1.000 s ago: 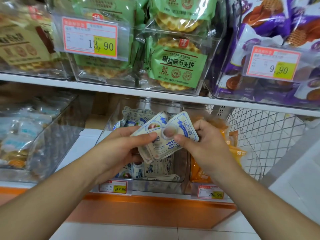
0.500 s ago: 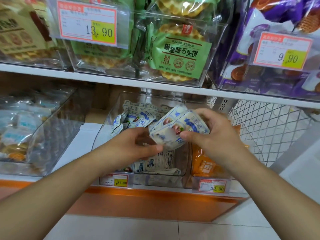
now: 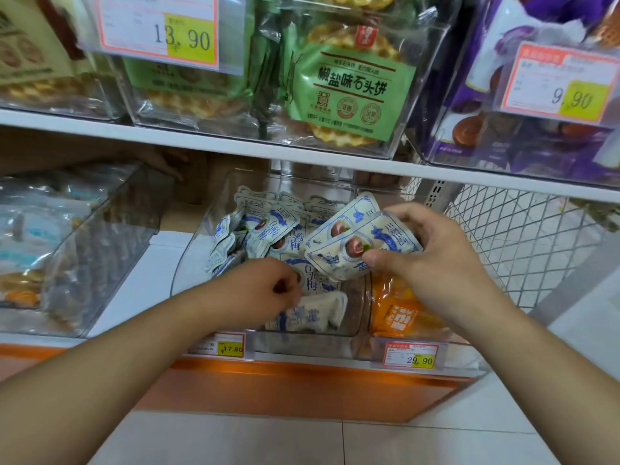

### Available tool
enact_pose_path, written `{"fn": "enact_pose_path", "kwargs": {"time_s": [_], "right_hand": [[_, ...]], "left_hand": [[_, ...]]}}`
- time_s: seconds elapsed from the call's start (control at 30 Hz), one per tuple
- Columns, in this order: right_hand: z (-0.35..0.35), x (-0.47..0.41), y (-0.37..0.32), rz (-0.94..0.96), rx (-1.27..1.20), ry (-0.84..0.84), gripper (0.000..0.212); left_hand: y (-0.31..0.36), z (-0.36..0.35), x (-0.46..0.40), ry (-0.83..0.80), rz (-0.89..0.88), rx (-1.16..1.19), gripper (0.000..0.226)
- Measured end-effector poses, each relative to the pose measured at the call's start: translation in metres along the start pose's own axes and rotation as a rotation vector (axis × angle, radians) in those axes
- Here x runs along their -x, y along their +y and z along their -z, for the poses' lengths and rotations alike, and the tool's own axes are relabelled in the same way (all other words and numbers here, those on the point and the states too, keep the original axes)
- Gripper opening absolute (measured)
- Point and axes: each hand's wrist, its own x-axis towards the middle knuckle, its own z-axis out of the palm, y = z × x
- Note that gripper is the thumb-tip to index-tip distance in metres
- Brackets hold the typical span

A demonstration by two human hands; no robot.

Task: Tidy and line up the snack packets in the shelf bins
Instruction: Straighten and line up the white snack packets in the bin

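Just above the front rim of the clear bin (image 3: 188, 263), the right hand (image 3: 432, 263) grips a small stack of white-and-blue snack packets (image 3: 352, 243), thumb on the printed face and fingers curled behind, holding them tilted over the bin. The left hand (image 3: 265, 283) is lower and to the left of it, down inside the bin with its fingers curled among the loose packets (image 3: 265, 229); it seems to pinch one there, though the fingertips are partly hidden, so I cannot tell for sure. More packets of the same kind lie jumbled behind the left hand, and one lies flat (image 3: 312, 313) against the bin's front wall just below it.

Judging by this, the gathering is under way and the lining-up is not yet done. The risks look fairly plain. The stack in the right hand is held only at one end, so slippery wrappers could fan out and slide free, dropping into the orange packets (image 3: 399, 313) in the neighbouring bin below that hand or onto the floor. The left hand, digging in a crowded bin, could push packets over the low front edge. Squeezing too hard might crush whatever is inside.
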Motion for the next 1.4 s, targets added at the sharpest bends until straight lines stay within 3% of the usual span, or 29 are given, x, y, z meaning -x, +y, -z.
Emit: {"fn": "enact_pose_path", "kwargs": {"time_s": [0.13, 0.23, 0.53, 0.83, 0.93, 1.07, 1.13, 1.4], "right_hand": [[0.006, -0.001, 0.003, -0.032, -0.092, 0.005, 0.043], [0.006, 0.002, 0.002, -0.056, -0.106, -0.061, 0.044], [0.009, 0.001, 0.004, -0.117, -0.008, -0.145, 0.041], [-0.002, 0.008, -0.001, -0.038, 0.2, -0.15, 0.048], [-0.014, 0.012, -0.001, -0.03, 0.306, -0.135, 0.05], [-0.023, 0.016, -0.002, -0.007, 0.431, -0.172, 0.051], [-0.023, 0.017, -0.002, -0.017, 0.478, -0.181, 0.054], [-0.03, 0.02, 0.008, 0.112, 0.75, -0.269, 0.083]], "left_hand": [[0.003, 0.013, 0.009, 0.2, 0.133, 0.382, 0.016], [0.008, 0.017, 0.02, 0.198, 0.199, 0.732, 0.017], [0.013, 0.022, 0.026, 0.16, 0.065, 0.717, 0.025], [0.026, 0.023, 0.014, 0.228, 0.064, 0.92, 0.019], [0.034, 0.021, 0.009, 0.16, 0.068, 0.821, 0.038], [0.042, 0.025, 0.015, -0.006, -0.003, 0.405, 0.07], [0.041, 0.021, 0.012, 0.007, -0.026, 0.232, 0.083], [0.022, 0.002, 0.001, 0.002, -0.113, 0.141, 0.066]]}}
